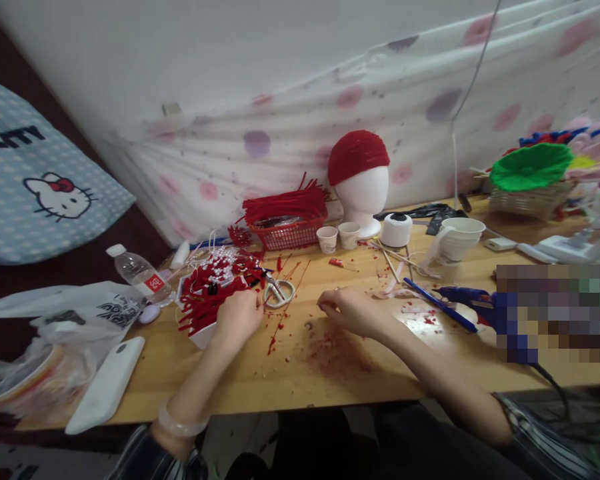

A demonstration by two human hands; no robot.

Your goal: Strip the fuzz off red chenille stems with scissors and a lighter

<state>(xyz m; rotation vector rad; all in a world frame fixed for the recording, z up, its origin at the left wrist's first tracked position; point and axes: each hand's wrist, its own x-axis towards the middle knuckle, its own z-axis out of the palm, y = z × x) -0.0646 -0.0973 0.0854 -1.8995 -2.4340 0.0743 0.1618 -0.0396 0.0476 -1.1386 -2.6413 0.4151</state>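
Note:
My left hand (240,315) is closed, its knuckles up and its fingertips turned down out of sight. Right beside it lie scissors (276,288) with pale loop handles; I cannot tell whether the fingers touch them. A white box (203,335) of red fuzzy stems (200,313) and strings of white beads (223,263) sits on that hand's left. Over the middle of the table my right hand (353,311) hangs with loosely bent fingers, thumb apart from the forefinger, nothing visible between them. Red fluff and crumbs (337,353) are scattered below it.
Behind stand a red basket (293,235) of red stems, paper cups (327,240) and a white foam head (365,200) in a red cap (359,157). A blue glue gun (473,300) lies right, its cord over the edge. A bottle (140,273) and white power bank-like block (107,383) are left.

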